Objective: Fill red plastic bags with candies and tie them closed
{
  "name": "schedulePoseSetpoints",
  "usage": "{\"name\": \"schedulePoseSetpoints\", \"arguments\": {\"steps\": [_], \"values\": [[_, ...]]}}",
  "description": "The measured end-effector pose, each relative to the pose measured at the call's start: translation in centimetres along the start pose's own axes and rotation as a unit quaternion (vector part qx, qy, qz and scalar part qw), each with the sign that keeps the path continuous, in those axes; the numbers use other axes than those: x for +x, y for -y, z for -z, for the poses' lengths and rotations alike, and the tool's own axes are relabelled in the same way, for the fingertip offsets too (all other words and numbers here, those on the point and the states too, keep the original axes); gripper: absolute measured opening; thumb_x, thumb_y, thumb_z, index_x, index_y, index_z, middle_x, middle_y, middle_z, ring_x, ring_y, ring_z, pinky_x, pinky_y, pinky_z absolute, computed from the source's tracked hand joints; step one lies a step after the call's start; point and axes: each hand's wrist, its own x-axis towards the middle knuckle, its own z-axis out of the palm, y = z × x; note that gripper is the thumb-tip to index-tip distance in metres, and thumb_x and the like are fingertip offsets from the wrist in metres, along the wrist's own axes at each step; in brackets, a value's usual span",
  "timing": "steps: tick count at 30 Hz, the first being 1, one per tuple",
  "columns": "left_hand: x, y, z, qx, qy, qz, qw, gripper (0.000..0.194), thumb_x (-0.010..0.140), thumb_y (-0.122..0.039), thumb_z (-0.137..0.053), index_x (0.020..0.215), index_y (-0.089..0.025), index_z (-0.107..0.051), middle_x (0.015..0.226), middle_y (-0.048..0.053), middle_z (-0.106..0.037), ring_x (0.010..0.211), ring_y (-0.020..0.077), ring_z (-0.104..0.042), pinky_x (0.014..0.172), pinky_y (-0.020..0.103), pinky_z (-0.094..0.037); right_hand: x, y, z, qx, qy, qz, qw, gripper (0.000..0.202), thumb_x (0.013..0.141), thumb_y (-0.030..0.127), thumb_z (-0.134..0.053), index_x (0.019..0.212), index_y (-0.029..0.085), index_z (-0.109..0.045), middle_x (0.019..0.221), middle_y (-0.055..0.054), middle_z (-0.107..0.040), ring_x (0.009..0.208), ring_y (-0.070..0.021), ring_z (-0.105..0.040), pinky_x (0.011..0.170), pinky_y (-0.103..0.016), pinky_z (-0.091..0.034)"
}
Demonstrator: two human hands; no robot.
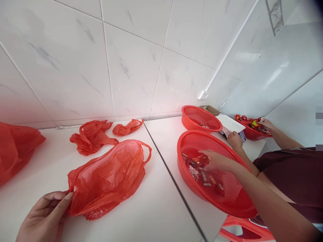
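A thin red plastic bag (108, 178) lies on the white tabletop with its mouth spread. My left hand (47, 211) pinches the bag's near left edge between thumb and fingers. On the right, my right hand (217, 162) reaches down into a large red perforated basket (237, 174). Its fingers close round a red wrapped candy (202, 160) on top of the pile; some of the fingers are hidden. Several other wrapped candies (204, 176) lie at the basket's bottom left side.
Crumpled red bags (92, 136) lie near the wall, and another red bag (17, 151) stands at far left. Behind my basket is a second red basket (188, 117). A co-worker's hands (235, 141) touch a white box (229, 123) and a candy-filled basket (254, 135). A dark seam crosses the tabletop.
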Motion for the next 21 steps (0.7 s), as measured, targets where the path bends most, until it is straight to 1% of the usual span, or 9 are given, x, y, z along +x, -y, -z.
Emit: {"name": "schedulePoseSetpoints", "arguments": {"steps": [2,3,4,7,10,13,14,17,21], "values": [[-0.2,-0.3,-0.2,-0.002,-0.003,0.007,1.000,0.040,0.046,-0.031,-0.088,0.073,-0.021,-0.060,0.072,-0.005,-0.067,0.063,0.0095,-0.063,0.057,0.012,-0.054,0.7,0.8,-1.3,-0.006,0.024,0.006,1.000,0.097,0.049,0.027,-0.080,0.139,0.026,-0.043,0.140,-0.011,-0.047,0.120,-0.0324,-0.051,0.090,-0.039,-0.048],[-0.3,-0.5,-0.3,-0.001,-0.003,0.010,1.000,0.040,0.045,-0.031,-0.088,0.072,-0.020,-0.060,0.072,-0.005,-0.067,0.063,0.0097,-0.063,0.057,0.012,-0.054,1.0,1.4,-1.8,-0.008,0.036,0.009,0.999,0.100,0.047,0.028,-0.081,0.139,0.029,-0.042,0.140,-0.011,-0.046,0.121,-0.0326,-0.051,0.089,-0.039,-0.048],[-0.3,-0.6,-0.3,-0.001,-0.003,0.013,1.000,0.041,0.045,-0.031,-0.089,0.072,-0.020,-0.060,0.072,-0.004,-0.067,0.063,0.0099,-0.063,0.056,0.013,-0.054,1.2,2.0,-2.4,-0.010,0.045,0.012,0.999,0.100,0.047,0.029,-0.082,0.138,0.030,-0.043,0.138,-0.010,-0.048,0.120,-0.0326,-0.051,0.088,-0.039,-0.048],[-0.2,-0.6,-0.2,0.002,-0.003,0.014,1.000,0.041,0.043,-0.030,-0.089,0.071,-0.020,-0.060,0.070,-0.004,-0.068,0.060,0.0102,-0.063,0.054,0.013,-0.054,1.3,3.8,-3.3,-0.011,0.061,0.023,0.998,0.083,0.050,0.025,-0.079,0.129,0.029,-0.053,0.129,-0.009,-0.056,0.115,-0.0304,-0.055,0.086,-0.035,-0.047],[0.1,-0.5,-0.1,0.002,0.000,0.012,1.000,0.040,0.042,-0.029,-0.088,0.070,-0.021,-0.061,0.069,-0.005,-0.068,0.059,0.0101,-0.062,0.053,0.014,-0.053,1.0,5.1,-3.2,-0.005,0.071,0.035,0.997,0.059,0.054,0.019,-0.075,0.112,0.025,-0.063,0.114,-0.006,-0.064,0.102,-0.0254,-0.061,0.079,-0.028,-0.047],[0.1,-0.5,-0.3,0.002,-0.003,0.014,1.000,0.040,0.043,-0.030,-0.088,0.070,-0.021,-0.061,0.069,-0.005,-0.068,0.060,0.0098,-0.062,0.054,0.013,-0.053,0.5,5.8,-2.7,0.007,0.073,0.040,0.997,0.036,0.059,0.015,-0.069,0.094,0.023,-0.065,0.094,-0.002,-0.069,0.084,-0.0207,-0.065,0.069,-0.024,-0.046],[0.0,-0.5,-0.4,0.001,-0.003,0.016,1.000,0.041,0.042,-0.031,-0.089,0.070,-0.021,-0.061,0.069,-0.005,-0.068,0.060,0.0097,-0.062,0.054,0.013,-0.053,0.3,5.9,-2.5,0.011,0.068,0.038,0.997,0.031,0.060,0.015,-0.068,0.090,0.022,-0.065,0.090,-0.001,-0.070,0.081,-0.0199,-0.065,0.067,-0.024,-0.045],[-0.1,-0.7,-0.5,-0.006,0.009,0.024,1.000,0.041,0.043,-0.031,-0.089,0.071,-0.020,-0.061,0.070,-0.005,-0.067,0.061,0.0101,-0.063,0.055,0.013,-0.054,0.4,5.9,-1.6,0.023,0.037,0.026,0.999,0.025,0.066,0.016,-0.064,0.090,0.021,-0.063,0.091,-0.003,-0.070,0.082,-0.0207,-0.064,0.068,-0.025,-0.045],[-0.1,-0.7,-0.3,-0.009,0.017,0.007,1.000,0.041,0.045,-0.033,-0.089,0.072,-0.020,-0.060,0.070,-0.005,-0.066,0.060,0.0103,-0.063,0.054,0.014,-0.054,1.3,6.1,-0.7,0.036,-0.001,0.006,0.999,0.031,0.065,0.018,-0.067,0.096,0.019,-0.062,0.095,-0.005,-0.069,0.088,-0.0238,-0.063,0.074,-0.029,-0.045]]}}
